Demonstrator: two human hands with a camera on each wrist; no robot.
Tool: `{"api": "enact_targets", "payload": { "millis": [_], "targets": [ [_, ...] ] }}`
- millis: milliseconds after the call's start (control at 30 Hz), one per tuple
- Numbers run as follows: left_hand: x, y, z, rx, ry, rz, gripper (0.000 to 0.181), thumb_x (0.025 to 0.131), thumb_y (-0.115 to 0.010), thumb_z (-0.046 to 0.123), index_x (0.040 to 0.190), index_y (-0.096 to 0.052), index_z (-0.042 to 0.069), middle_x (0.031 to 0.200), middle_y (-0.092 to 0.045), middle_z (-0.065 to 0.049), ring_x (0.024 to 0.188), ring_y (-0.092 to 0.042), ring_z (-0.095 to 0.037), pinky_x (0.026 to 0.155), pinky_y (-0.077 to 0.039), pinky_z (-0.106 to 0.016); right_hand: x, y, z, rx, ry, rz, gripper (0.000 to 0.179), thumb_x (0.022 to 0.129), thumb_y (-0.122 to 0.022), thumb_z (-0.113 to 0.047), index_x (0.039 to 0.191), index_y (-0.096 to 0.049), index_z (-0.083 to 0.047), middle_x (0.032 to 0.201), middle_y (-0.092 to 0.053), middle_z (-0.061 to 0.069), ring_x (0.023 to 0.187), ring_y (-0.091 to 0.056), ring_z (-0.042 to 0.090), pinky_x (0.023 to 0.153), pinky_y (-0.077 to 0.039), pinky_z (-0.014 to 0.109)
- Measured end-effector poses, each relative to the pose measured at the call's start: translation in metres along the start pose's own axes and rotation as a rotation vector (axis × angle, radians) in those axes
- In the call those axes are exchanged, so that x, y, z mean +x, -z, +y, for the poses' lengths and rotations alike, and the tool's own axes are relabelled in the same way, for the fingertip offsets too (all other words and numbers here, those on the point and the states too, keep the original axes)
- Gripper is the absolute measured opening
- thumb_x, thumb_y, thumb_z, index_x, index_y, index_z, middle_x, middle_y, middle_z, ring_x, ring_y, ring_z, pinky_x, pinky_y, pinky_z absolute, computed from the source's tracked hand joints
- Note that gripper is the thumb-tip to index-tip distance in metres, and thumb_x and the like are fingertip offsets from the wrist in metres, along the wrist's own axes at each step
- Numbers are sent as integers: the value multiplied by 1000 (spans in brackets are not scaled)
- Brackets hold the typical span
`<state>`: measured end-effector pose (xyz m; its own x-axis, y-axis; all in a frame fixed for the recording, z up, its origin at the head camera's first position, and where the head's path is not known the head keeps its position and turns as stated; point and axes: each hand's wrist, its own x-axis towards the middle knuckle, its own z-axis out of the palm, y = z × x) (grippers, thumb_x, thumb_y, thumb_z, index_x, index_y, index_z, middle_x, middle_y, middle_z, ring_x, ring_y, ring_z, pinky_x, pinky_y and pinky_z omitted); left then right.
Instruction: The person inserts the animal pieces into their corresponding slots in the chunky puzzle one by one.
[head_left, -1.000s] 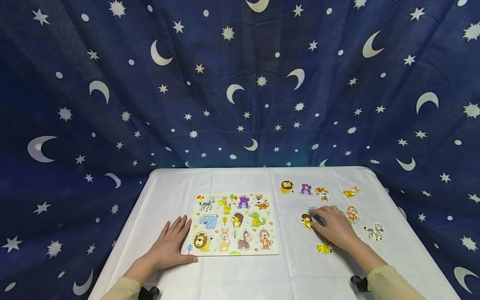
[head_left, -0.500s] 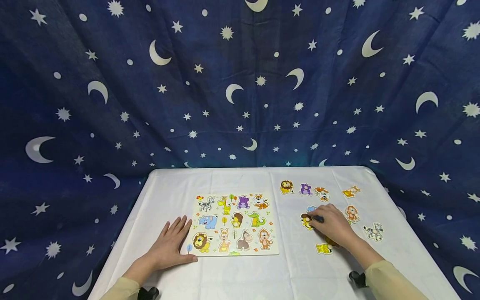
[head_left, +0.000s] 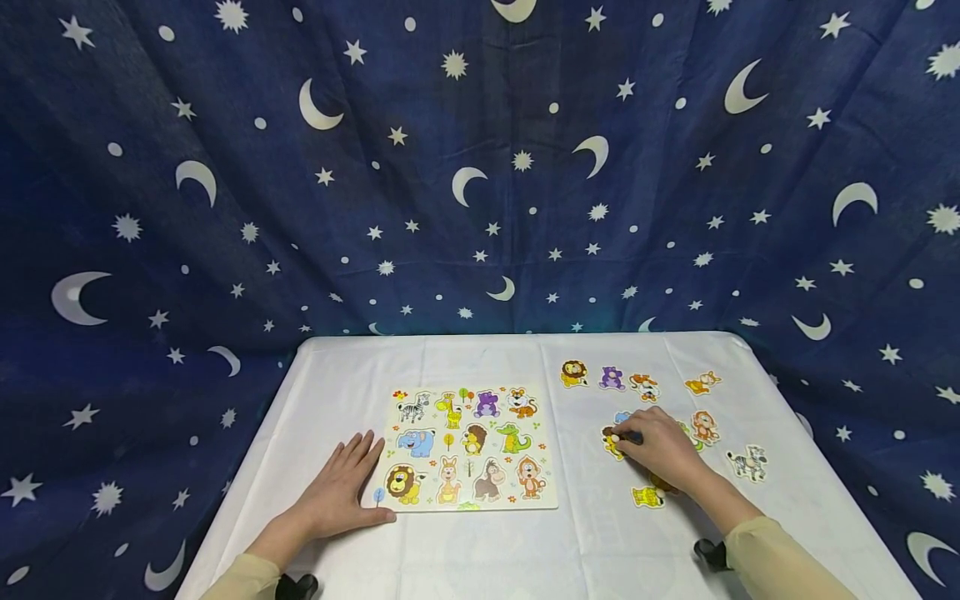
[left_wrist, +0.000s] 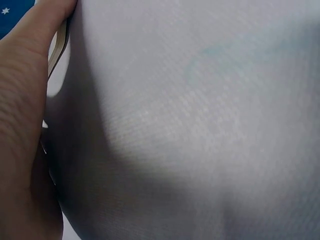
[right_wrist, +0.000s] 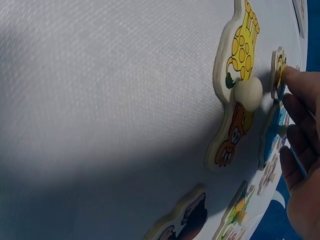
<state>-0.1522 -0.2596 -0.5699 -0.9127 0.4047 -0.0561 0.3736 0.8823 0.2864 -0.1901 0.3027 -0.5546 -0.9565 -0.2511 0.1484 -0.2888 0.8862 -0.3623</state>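
Observation:
My left hand [head_left: 341,487] lies flat with spread fingers at the left edge of a white animal puzzle board [head_left: 468,507]; in the left wrist view, part of that hand [left_wrist: 22,100] shows above the white cloth. My right hand [head_left: 663,446] is over the loose pieces, thumb and fingertips pinching at the hedgehog puzzle piece [head_left: 611,443], whose knob is hidden. Just behind that piece, the elephant piece [head_left: 622,417] is mostly covered by the fingers. In the right wrist view, the thumb meets the hedgehog piece [right_wrist: 279,67], and the elephant piece [right_wrist: 272,132] lies under the other fingers.
A giraffe piece [head_left: 648,497] with a round knob lies nearest the front. Lion [head_left: 574,374], purple hippo [head_left: 612,379], tiger [head_left: 645,388], kangaroo [head_left: 702,383], monkey [head_left: 705,427] and zebra [head_left: 748,463] pieces are spread on the white tablecloth [head_left: 480,550]. A starry curtain [head_left: 420,208] hangs behind.
My right hand and forearm have shifted slightly left, the fingers drawing closer over the hedgehog piece; more of the crocodile piece shows. The left hand and board have stayed put.

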Motion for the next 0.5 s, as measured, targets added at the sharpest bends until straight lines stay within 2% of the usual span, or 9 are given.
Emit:
{"api": "enact_targets", "payload": {
  "millis": [500],
  "targets": [
    [1,1,0,-28,28,-26,129,71,-61,91,163,-26,8,169,-19,-17,156,-12,-37,125,-8,-57,3,2,-1,-2,10,-7,11,87,-83,-25,96,-82,-21,90,-65,-15,90,-54,16,80,-48,42]
  ]
}}
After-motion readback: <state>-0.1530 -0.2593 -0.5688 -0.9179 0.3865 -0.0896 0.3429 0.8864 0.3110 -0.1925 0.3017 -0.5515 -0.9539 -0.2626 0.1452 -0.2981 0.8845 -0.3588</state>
